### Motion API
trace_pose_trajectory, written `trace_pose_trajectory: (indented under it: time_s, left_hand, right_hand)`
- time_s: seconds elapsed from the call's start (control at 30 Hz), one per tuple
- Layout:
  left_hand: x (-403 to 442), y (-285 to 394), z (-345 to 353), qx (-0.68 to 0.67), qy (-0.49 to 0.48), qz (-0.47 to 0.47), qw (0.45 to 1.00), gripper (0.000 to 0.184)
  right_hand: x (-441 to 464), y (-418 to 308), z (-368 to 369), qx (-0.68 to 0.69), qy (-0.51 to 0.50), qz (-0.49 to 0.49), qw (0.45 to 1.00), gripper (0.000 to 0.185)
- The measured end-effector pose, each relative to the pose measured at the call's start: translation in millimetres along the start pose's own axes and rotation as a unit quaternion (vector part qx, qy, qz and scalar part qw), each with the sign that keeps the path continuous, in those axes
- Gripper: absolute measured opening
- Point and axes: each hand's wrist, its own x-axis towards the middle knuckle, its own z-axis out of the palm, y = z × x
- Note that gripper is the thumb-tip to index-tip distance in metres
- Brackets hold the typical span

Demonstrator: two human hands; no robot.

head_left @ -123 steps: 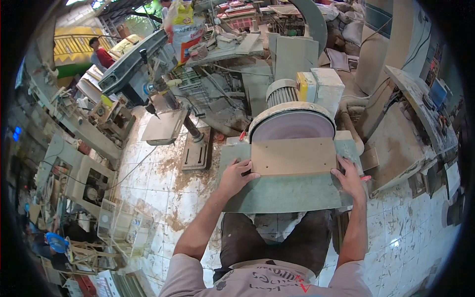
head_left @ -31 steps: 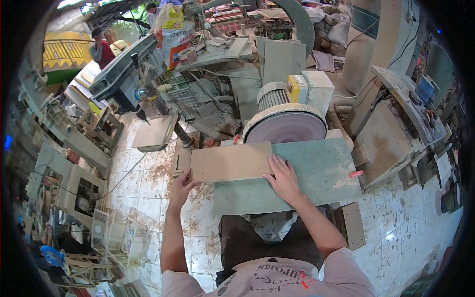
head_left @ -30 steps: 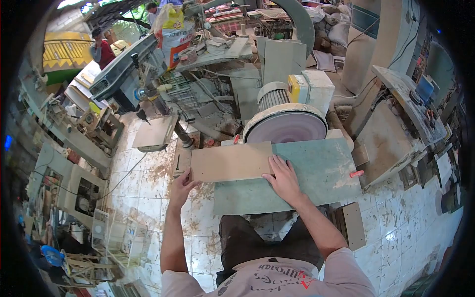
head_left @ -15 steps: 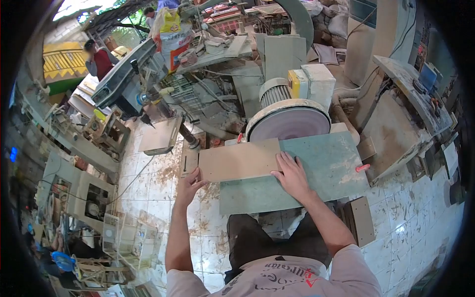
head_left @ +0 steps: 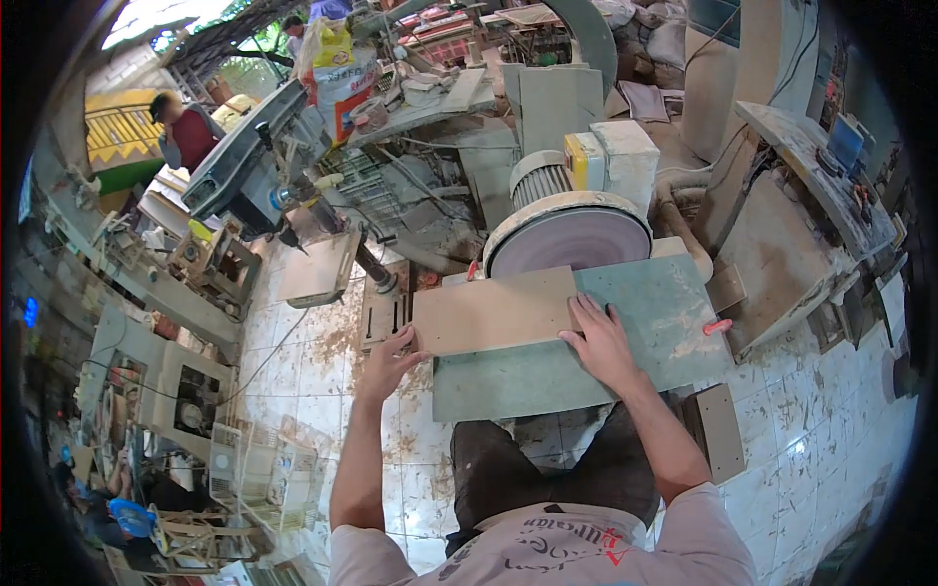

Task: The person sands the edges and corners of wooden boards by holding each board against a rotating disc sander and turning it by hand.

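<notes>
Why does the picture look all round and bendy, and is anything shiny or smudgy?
Head view: black rounded edges and bent shapes near the sides, probably from a very wide lens; small white glare on the pale tiled floor; washed-out brightness at top left; smeary rings on the round purplish-grey disc; the flat tan rectangular board looks fairly clear.

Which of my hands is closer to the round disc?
Your right hand, at the board's right end, in front of the disc. Your left hand is farther off, at the board's left end, to the disc's left.
</notes>
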Motion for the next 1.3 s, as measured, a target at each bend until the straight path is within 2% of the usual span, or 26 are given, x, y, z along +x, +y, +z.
trace_pose_trajectory:
  time_s: [0.07, 0.37, 0.47, 0.57, 0.7, 0.77, 0.87, 1.07, 1.3]
  left_hand:
    - [1.7, 6.8, 2.8, 0.048, -0.013, 0.04, 0.998, 0.064]
    - [2.9, 38.8, 19.8, 0.082, -0.022, 0.043, 0.995, 0.063]
    - [12.5, 16.6, 27.9, 0.08, -0.024, 0.055, 0.995, 0.063]
    - [7.6, 42.2, 31.3, 0.119, -0.025, 0.067, 0.99, 0.063]
    - [10.9, 34.6, 40.2, 0.098, -0.017, 0.084, 0.992, 0.063]
    - [11.2, 38.4, 43.2, 0.146, -0.012, 0.091, 0.985, 0.062]
    - [7.8, 58.1, 46.3, 0.146, -0.022, 0.06, 0.987, 0.061]
    - [16.7, 34.6, 60.5, 0.136, 0.001, 0.105, 0.985, 0.062]
    - [14.6, 58.3, 73.1, 0.096, -0.005, 0.084, 0.992, 0.062]
  right_hand:
    - [-1.6, 4.9, -4.2, 0.004, -0.006, 0.008, 1.0, 0.057]
    - [-7.1, 23.9, -21.4, 0.013, -0.025, 0.037, 0.999, 0.058]
    - [-8.4, 29.4, -25.5, 0.016, -0.027, 0.042, 0.999, 0.058]
    - [-9.6, 34.0, -31.0, 0.022, -0.026, 0.044, 0.998, 0.058]
    - [-11.7, 39.0, -37.4, 0.039, -0.028, 0.058, 0.997, 0.057]
    - [-12.4, 41.3, -41.6, 0.042, -0.031, 0.06, 0.997, 0.057]
    - [-13.5, 45.1, -45.8, 0.047, -0.038, 0.069, 0.996, 0.058]
    - [-15.7, 54.4, -52.1, 0.053, -0.045, 0.083, 0.994, 0.059]
    - [-19.9, 66.8, -62.0, 0.065, -0.045, 0.106, 0.991, 0.06]
